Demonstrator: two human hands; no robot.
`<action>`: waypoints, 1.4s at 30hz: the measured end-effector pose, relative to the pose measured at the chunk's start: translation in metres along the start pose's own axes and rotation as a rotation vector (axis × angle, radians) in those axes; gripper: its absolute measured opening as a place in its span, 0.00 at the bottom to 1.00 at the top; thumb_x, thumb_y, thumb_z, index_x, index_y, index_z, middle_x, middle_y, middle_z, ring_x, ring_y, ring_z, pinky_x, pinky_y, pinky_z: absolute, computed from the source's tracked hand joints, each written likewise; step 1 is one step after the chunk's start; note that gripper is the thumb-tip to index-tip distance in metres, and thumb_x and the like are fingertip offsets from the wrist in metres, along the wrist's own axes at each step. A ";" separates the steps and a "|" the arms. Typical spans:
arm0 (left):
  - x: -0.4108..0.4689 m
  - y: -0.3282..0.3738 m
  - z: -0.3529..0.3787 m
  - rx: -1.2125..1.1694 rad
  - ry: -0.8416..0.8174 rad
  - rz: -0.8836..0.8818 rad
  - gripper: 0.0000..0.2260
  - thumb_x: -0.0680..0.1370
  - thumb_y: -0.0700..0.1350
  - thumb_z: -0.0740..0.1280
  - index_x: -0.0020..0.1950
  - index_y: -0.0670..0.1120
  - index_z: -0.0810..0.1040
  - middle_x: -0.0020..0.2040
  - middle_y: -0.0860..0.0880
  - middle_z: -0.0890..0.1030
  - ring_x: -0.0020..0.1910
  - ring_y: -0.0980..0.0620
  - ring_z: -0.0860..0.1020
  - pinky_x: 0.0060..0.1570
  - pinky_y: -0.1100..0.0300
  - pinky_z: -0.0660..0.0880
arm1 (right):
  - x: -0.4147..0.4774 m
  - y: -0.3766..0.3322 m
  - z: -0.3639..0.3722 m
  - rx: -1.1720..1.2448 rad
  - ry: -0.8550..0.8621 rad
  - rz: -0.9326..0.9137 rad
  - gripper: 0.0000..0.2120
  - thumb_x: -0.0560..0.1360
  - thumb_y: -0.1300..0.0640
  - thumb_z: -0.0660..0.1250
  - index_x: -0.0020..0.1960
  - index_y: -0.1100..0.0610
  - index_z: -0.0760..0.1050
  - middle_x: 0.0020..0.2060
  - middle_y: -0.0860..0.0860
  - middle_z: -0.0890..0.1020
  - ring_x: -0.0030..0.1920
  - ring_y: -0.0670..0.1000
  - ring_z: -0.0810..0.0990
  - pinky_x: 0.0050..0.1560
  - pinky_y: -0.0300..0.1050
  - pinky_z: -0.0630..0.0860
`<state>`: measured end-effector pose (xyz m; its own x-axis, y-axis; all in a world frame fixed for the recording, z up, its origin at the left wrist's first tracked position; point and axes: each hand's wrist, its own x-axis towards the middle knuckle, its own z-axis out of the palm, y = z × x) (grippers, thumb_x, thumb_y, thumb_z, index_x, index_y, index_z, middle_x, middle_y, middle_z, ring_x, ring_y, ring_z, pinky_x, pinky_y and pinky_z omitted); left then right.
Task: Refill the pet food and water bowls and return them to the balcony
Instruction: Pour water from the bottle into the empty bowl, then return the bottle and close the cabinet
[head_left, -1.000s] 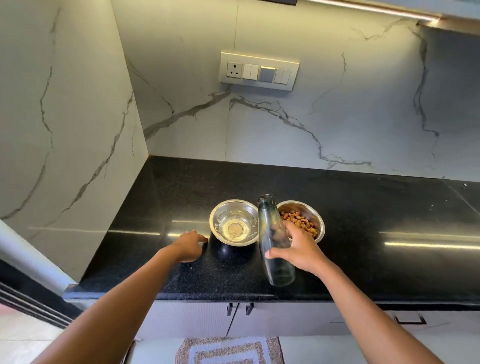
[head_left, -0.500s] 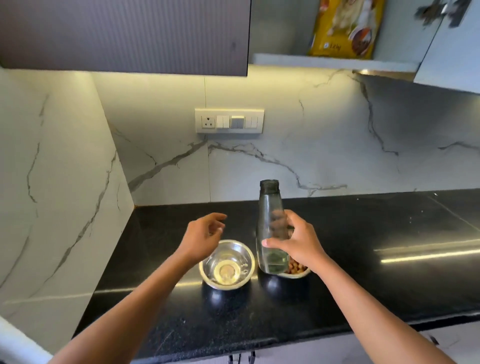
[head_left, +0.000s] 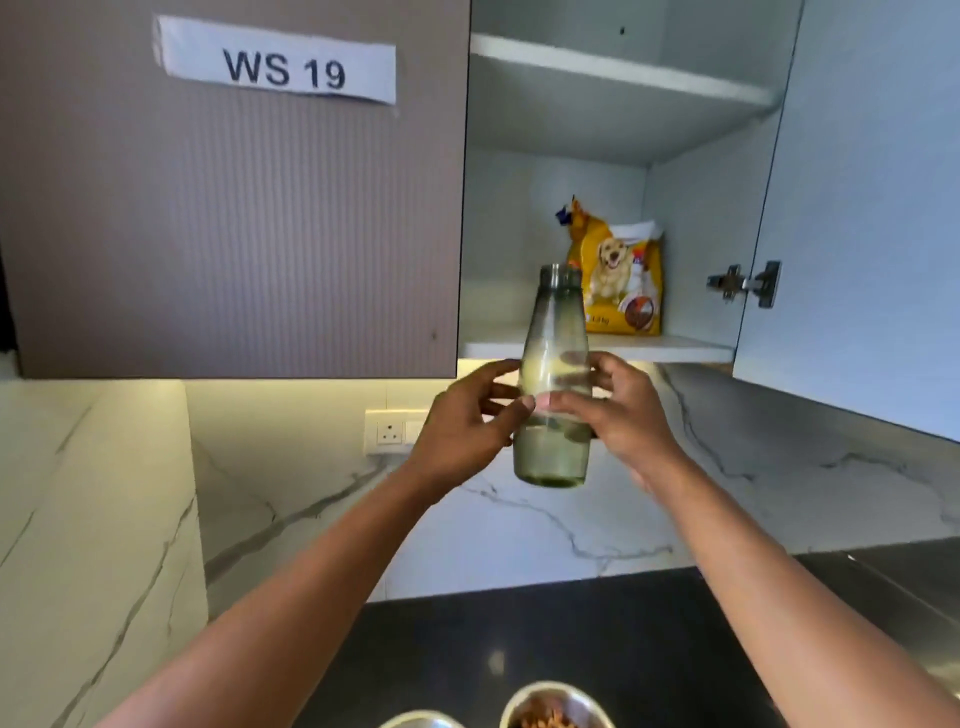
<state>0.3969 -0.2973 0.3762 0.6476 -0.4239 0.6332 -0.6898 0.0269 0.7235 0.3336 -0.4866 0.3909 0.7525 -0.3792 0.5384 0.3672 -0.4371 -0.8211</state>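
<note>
A green-tinted glass bottle is held upright in mid-air, just below the open wall cabinet. My right hand grips its lower body from the right, and my left hand closes on it from the left. A little water sits in its bottom. At the frame's lower edge, the steel food bowl with brown kibble and the rim of the steel water bowl stand on the black counter.
A yellow dog-food bag stands on the cabinet's lower shelf. The cabinet door hangs open at right; a closed door labelled "WS 19" is at left. A socket plate sits on the marble wall.
The view tilted up from the counter to the cabinet. The bottle rose from beside the bowls to shelf height, and my left hand moved from the counter onto the bottle.
</note>
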 end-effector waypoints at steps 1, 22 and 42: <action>0.013 0.008 -0.001 -0.002 0.005 0.018 0.23 0.77 0.51 0.72 0.72 0.52 0.75 0.56 0.48 0.85 0.53 0.50 0.85 0.51 0.44 0.84 | 0.015 -0.010 -0.004 -0.003 0.017 -0.025 0.28 0.59 0.46 0.86 0.57 0.49 0.84 0.51 0.49 0.89 0.51 0.52 0.89 0.50 0.55 0.87; 0.210 -0.008 0.034 0.500 0.242 -0.069 0.34 0.68 0.41 0.81 0.70 0.47 0.70 0.62 0.46 0.80 0.58 0.47 0.81 0.53 0.59 0.79 | 0.253 0.005 0.018 -0.022 -0.202 -0.139 0.33 0.68 0.51 0.84 0.69 0.54 0.75 0.60 0.52 0.84 0.59 0.54 0.84 0.60 0.55 0.84; 0.230 -0.028 0.037 0.663 0.323 -0.240 0.25 0.73 0.44 0.78 0.64 0.49 0.69 0.59 0.45 0.79 0.55 0.45 0.80 0.54 0.47 0.82 | 0.276 0.018 0.037 -0.161 -0.293 -0.123 0.41 0.72 0.42 0.79 0.78 0.51 0.65 0.70 0.52 0.78 0.68 0.57 0.79 0.66 0.57 0.80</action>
<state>0.5527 -0.4286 0.4915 0.7956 -0.0616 0.6026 -0.5025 -0.6227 0.5997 0.5687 -0.5690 0.5176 0.8415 -0.0761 0.5349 0.3914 -0.5967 -0.7006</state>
